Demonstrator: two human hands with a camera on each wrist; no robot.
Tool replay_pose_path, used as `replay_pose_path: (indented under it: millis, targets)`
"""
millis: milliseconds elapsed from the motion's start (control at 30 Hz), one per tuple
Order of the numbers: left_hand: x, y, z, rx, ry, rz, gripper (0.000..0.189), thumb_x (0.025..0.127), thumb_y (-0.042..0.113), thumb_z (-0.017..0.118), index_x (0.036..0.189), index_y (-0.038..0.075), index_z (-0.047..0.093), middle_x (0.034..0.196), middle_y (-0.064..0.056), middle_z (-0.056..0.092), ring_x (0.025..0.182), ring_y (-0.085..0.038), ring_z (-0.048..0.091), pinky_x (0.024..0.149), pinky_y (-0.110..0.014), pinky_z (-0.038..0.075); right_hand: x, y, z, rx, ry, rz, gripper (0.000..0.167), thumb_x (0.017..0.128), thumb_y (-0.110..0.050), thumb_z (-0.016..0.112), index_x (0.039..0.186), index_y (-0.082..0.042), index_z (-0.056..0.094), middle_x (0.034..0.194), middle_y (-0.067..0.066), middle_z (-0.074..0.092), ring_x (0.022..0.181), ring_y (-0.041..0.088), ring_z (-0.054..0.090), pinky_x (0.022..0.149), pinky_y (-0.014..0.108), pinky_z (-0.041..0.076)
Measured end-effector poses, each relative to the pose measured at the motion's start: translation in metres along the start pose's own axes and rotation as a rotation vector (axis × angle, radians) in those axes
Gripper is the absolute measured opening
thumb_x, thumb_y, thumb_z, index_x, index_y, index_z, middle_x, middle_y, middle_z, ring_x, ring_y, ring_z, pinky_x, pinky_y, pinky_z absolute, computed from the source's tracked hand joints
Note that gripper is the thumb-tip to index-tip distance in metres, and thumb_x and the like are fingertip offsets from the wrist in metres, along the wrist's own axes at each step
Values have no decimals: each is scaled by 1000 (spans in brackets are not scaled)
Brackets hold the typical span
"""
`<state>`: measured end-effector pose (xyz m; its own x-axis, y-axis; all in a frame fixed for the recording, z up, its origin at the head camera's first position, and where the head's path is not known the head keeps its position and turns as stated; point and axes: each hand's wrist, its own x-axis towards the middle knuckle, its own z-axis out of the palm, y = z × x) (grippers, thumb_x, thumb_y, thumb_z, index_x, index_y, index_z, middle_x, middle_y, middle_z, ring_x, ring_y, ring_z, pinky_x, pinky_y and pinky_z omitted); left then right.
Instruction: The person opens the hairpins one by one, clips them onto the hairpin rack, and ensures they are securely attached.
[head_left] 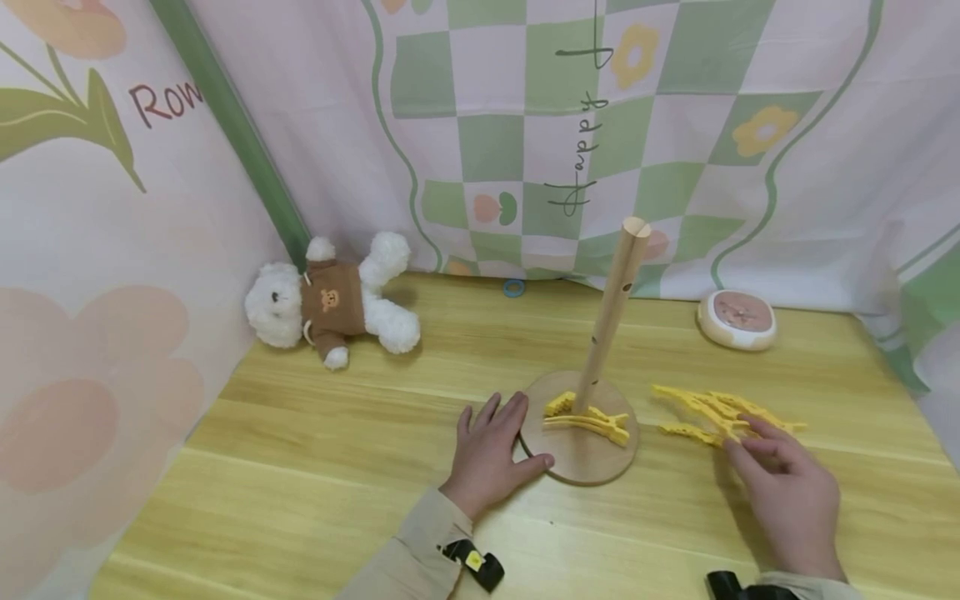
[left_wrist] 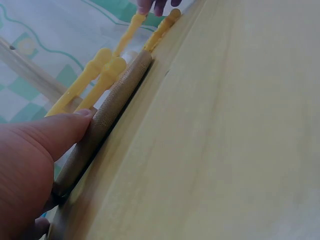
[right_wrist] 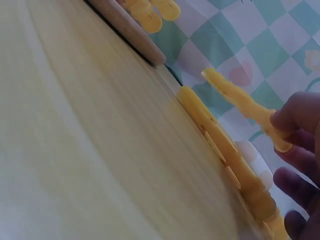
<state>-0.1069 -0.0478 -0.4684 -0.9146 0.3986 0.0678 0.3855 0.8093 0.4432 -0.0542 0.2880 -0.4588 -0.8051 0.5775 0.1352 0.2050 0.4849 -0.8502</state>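
A wooden stand, a round base (head_left: 577, 467) with an upright pole (head_left: 611, 312), is on the table. Yellow branch-like plastic pieces (head_left: 588, 423) lie on the base around the pole's foot. My left hand (head_left: 486, 458) holds the base by its left rim, its thumb (left_wrist: 70, 131) over the edge. To the right, my right hand (head_left: 795, 487) pinches a thin yellow plastic branch (right_wrist: 245, 106) between thumb and fingers, its free end raised off the table. Beneath it, more yellow branch pieces (right_wrist: 225, 155) lie on the tabletop. The right palm is hidden.
A white plush toy (head_left: 337, 300) in a brown top lies at the back left. At the back are a small blue ring (head_left: 513, 287) and a pink-and-white rounded device (head_left: 738, 319). A patterned curtain (head_left: 495, 125) hangs along the table's (head_left: 300, 500) back edge.
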Motion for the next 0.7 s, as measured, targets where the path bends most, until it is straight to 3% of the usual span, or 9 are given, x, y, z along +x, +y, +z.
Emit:
replay_pose_path:
  millis: [133, 233, 300, 700]
  targets:
    - [0, 1, -1, 1, 0, 0, 90, 89, 66, 61, 157, 13, 35, 160, 0, 37, 149, -31, 29, 117, -63, 12, -4, -3, 5, 252, -20, -39, 19, 81, 6, 79, 99, 7, 72, 116, -12, 73, 103, -3, 64, 85, 6, 47]
    - [0, 1, -1, 6, 3, 2, 90, 89, 66, 62, 157, 13, 36, 160, 0, 37, 149, -31, 29, 117, -63, 13, -7, -6, 9, 489, -56, -66, 30, 76, 23, 73, 103, 14, 67, 110, -2, 74, 95, 7, 69, 84, 11, 51]
    - [0, 1, -1, 8, 3, 2, 90, 89, 66, 62, 157, 13, 36, 160, 0, 37, 149, -31, 29, 117, -63, 13, -10, -9, 11, 570, -80, -90, 36, 73, 29, 70, 106, 17, 64, 106, 2, 75, 93, 10, 71, 84, 14, 53]
    - [1, 0, 0, -4, -9, -7, 91, 88, 67, 61, 157, 14, 35, 160, 0, 36, 149, -31, 27, 118, -62, 10, -21, -24, 18, 545, -210, -159, 42, 72, 28, 72, 112, 19, 64, 101, 0, 76, 91, 10, 71, 82, 18, 55]
